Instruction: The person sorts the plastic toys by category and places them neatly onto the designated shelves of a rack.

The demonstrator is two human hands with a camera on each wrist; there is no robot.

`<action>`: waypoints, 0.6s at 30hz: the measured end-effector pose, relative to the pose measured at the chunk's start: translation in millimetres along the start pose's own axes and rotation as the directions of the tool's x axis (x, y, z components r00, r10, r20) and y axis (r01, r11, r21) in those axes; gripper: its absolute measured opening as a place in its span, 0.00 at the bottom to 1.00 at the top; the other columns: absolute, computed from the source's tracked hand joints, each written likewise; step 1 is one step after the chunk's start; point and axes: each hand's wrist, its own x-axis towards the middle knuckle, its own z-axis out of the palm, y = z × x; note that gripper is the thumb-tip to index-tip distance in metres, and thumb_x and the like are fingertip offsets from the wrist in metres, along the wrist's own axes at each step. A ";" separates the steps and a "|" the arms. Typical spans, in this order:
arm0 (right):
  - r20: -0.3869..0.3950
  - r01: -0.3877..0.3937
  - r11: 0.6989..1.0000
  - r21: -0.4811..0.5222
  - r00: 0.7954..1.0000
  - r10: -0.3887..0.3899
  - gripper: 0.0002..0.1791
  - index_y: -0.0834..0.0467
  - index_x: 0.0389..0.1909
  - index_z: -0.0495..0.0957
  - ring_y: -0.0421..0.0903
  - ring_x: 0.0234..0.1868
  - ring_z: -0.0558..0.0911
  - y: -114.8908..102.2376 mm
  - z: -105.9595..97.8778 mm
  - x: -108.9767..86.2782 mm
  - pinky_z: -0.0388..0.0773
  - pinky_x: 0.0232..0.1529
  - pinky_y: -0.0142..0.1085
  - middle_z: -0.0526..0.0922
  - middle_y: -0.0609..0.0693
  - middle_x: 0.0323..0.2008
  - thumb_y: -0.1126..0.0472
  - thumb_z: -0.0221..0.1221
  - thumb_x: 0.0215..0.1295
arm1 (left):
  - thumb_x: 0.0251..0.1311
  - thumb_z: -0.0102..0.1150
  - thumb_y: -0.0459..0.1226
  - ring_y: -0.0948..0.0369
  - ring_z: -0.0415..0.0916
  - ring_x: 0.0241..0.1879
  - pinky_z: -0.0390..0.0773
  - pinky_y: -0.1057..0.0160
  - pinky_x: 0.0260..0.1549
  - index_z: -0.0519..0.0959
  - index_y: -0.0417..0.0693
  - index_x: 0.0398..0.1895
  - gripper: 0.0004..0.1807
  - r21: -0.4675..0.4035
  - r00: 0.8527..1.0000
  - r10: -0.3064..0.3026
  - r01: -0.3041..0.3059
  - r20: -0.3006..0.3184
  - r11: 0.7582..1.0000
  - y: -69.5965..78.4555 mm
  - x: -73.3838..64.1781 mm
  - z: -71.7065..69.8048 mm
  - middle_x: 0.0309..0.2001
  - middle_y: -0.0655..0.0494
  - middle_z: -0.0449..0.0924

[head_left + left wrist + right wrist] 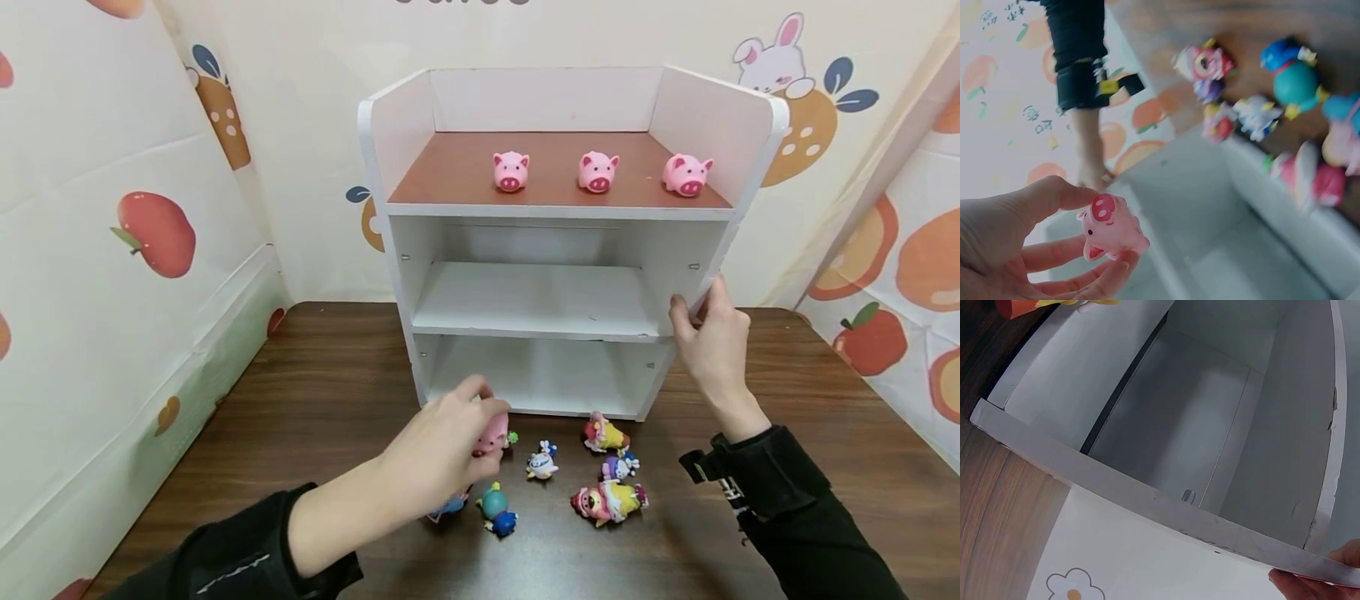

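My left hand pinches a pink pig figurine between thumb and fingers, above the tabletop and in front of the shelf's bottom tier. My right hand grips the right side edge of the white shelf; in the right wrist view its fingers lie against that side panel. On the shelf's brown top tier stand three more pigs in a row: a left pig, a middle pig and a right pig.
Several small figurines lie on the dark wooden table, among them a teal and blue one, a white and blue one and a pink and yellow one. Fruit-printed wall sheets enclose the table's sides.
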 end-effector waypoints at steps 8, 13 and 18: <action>-0.013 0.014 1.000 0.009 1.000 -0.014 0.17 0.71 0.47 0.66 0.63 0.33 0.79 1.7 0.6 0.8 0.70 0.29 0.17 0.78 0.69 0.34 0.68 0.51 0.58 | 0.42 0.62 0.31 0.67 0.68 0.24 0.70 0.78 0.21 0.78 0.42 0.34 0.12 0.034 0.995 0.020 -0.017 -0.095 0.999 9.3 8.3 -44.9 0.32 0.56 0.69; -0.012 0.016 0.999 0.028 1.000 -0.016 0.17 0.71 0.48 0.66 0.64 0.32 0.79 0.8 0.9 0.6 0.60 0.28 0.08 0.78 0.70 0.34 0.69 0.51 0.58 | 0.42 0.64 0.35 0.70 0.66 0.26 0.69 0.80 0.22 0.80 0.44 0.35 0.13 0.124 0.991 0.017 0.000 -0.133 0.992 6.0 19.1 -67.1 0.32 0.60 0.69; -0.008 0.014 1.000 0.014 1.000 -0.014 0.17 0.70 0.48 0.66 0.63 0.32 0.79 0.8 0.2 0.4 0.61 0.28 0.09 0.78 0.69 0.34 0.68 0.51 0.58 | 0.41 0.63 0.36 0.69 0.64 0.28 0.69 0.76 0.22 0.80 0.44 0.37 0.15 0.150 0.994 -0.013 0.030 -0.111 0.988 1.4 32.9 -89.1 0.31 0.60 0.70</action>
